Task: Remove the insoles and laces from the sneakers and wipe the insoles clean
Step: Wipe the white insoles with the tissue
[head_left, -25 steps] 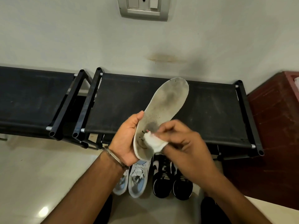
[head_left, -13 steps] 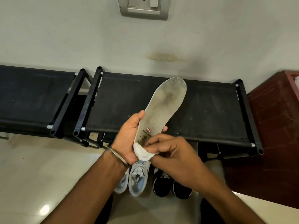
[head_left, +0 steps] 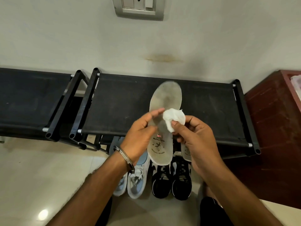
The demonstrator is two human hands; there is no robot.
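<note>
My left hand [head_left: 140,132] grips a dirty white insole [head_left: 166,98] by its middle, toe end pointing away from me, printed heel toward me. My right hand [head_left: 193,137] pinches a crumpled white wipe [head_left: 174,117] against the insole's middle, on its right side. A second insole [head_left: 185,151] shows partly behind my right hand, by the rack's front edge. On the floor below stand a pair of white and light-blue sneakers [head_left: 137,178] and a pair of black and white sneakers [head_left: 172,178].
A black fabric-topped shoe rack [head_left: 120,101] stands against the wall, with a second one [head_left: 29,95] to its left. A dark red cabinet [head_left: 273,136] is on the right. A switch plate [head_left: 140,7] is on the wall above. The floor is pale tile.
The wipe has moved from the insole's heel up to its middle. My left hand has shifted up the insole, and the printed heel now shows.
</note>
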